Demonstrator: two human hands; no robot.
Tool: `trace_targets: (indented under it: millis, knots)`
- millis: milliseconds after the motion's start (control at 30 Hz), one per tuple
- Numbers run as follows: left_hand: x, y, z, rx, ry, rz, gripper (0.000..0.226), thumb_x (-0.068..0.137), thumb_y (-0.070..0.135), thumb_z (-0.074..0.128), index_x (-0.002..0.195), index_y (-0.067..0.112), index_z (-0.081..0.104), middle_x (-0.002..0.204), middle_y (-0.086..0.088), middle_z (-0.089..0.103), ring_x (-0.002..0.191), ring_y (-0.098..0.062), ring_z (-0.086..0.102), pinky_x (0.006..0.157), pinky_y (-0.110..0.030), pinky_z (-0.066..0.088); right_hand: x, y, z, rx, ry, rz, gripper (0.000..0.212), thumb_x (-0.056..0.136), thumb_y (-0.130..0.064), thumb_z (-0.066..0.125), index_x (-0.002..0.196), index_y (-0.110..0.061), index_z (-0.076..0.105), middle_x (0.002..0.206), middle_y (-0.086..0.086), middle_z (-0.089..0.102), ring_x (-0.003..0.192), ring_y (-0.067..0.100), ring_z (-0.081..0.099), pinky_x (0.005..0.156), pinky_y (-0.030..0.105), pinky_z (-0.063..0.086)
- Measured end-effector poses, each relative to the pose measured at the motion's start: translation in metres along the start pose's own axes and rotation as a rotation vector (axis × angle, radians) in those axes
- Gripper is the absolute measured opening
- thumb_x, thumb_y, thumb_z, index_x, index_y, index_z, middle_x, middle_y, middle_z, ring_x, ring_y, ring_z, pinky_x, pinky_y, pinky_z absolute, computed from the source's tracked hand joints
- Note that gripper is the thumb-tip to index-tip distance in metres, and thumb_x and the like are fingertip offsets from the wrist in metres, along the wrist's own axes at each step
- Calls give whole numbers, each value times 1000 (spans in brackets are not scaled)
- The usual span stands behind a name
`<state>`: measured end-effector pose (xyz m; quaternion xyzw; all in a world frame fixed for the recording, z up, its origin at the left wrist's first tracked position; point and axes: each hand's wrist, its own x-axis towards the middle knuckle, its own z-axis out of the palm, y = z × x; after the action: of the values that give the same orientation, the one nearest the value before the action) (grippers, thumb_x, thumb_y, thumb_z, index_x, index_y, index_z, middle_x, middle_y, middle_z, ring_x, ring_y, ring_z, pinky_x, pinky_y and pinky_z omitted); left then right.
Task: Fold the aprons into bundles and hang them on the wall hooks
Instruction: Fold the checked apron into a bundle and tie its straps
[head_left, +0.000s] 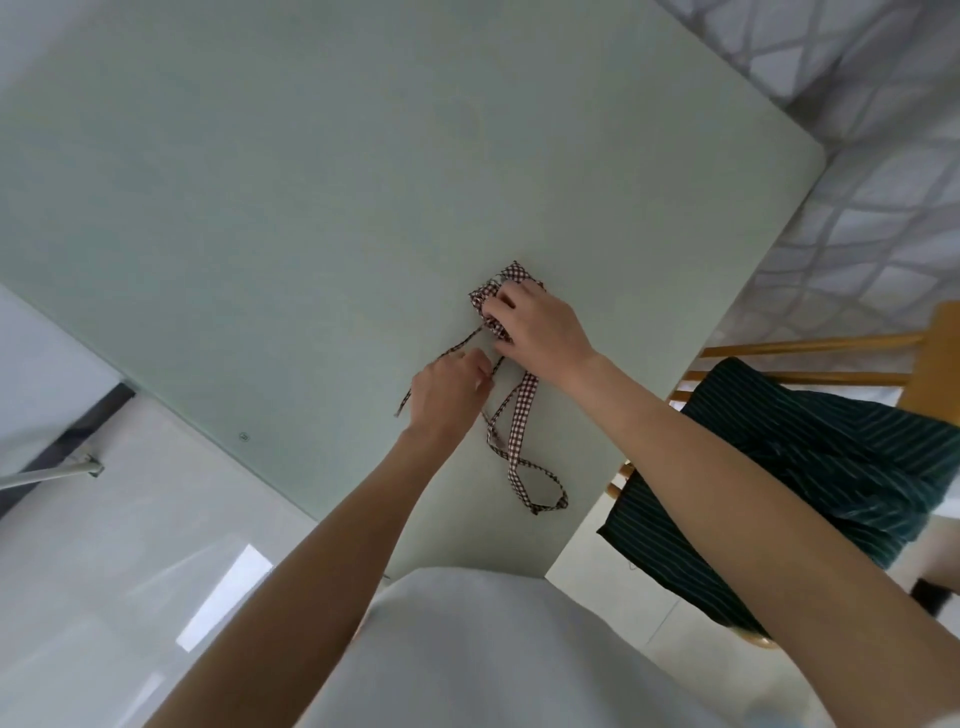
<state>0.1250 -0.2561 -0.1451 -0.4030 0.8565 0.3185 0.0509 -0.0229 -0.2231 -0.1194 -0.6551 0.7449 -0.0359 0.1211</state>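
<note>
Worn on the head, wide-angle, tilted forward and steeply down over the pale green surface (311, 208). Close above both forearms; chair (930, 358) at right edge, floor at lower left. Single view only.

Apron bundle (491, 296) on table (311, 208) near right edge; straps (519, 431) trail toward person; second apron (831, 467) on chair (924, 353) right of table.

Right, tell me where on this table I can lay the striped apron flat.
The table is bare to the left of and beyond the checked bundle, out to the far edge. It is crowded near the right edge, where the right hand, the left hand and the loose checked ties lie. The striped apron hangs on the chair.
</note>
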Motion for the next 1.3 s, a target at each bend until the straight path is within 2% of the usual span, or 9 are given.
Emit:
trace_targets:
  millis: [100,233,467,633,733,833,967,1100,1300]
  knots:
    - [7,-13,-12,-45,40,-39,11,89,22,53,93,22,63,90,3,68,83,-23,64,74,-36,52,-1,4,-4,30,30,26,23,76,-2,64,99,-5,63,103,13,60,97,32,56,59,38,52]
    - [22,-32,-29,-11,139,-33,13,90,21,52,97,19,63,92,-1,67,83,-25,64,70,-38,52,-6,5,-4,41,6,56,18,80,-7,65,98,-6,66,103,13,62,96,32,57,59,36,48]
    - [18,-25,-30,152,87,34,24,98,23,42,104,7,58,104,-10,57,101,-27,51,65,-37,44,18,-8,-6,-214,-7,-145,14,63,-5,77,67,-10,64,69,6,57,69,26,56,60,28,44]
    - [9,-17,-36,-19,134,37,19,95,28,45,100,16,59,92,1,66,82,-22,62,70,-37,51,19,-9,2,28,-36,-164,12,76,6,66,76,-3,58,80,13,56,68,30,60,46,28,44]
    - [6,-14,-42,-265,171,-57,14,91,29,54,95,19,63,87,8,69,78,-12,64,73,-31,51,16,-9,-1,121,-91,-191,3,83,-4,63,83,-3,60,85,13,57,90,33,62,62,41,56]
    - [2,-11,-47,-447,231,-66,15,92,30,55,93,19,65,83,9,71,79,-3,65,76,-24,51,16,-11,-2,191,-128,-128,12,89,-14,60,92,-3,62,87,13,57,92,34,61,66,42,54]
    - [6,-14,-44,-724,253,-246,19,97,17,42,104,16,60,85,7,71,68,5,59,56,-11,39,21,-12,-1,225,-186,-14,24,97,-19,47,95,-1,63,91,16,58,92,34,60,73,37,48]
    - [16,-21,-31,-580,63,-179,28,87,-1,51,108,11,64,101,-1,70,90,-9,63,82,-12,45,26,-13,-5,246,-260,50,22,97,-15,47,98,2,62,99,20,59,96,34,57,78,36,40]
    - [16,-12,-20,-599,32,-172,20,80,17,69,101,17,68,92,1,72,85,-11,66,83,-24,50,25,-7,-13,244,-360,-34,17,98,-13,44,98,-3,57,96,17,53,96,33,55,84,39,43]
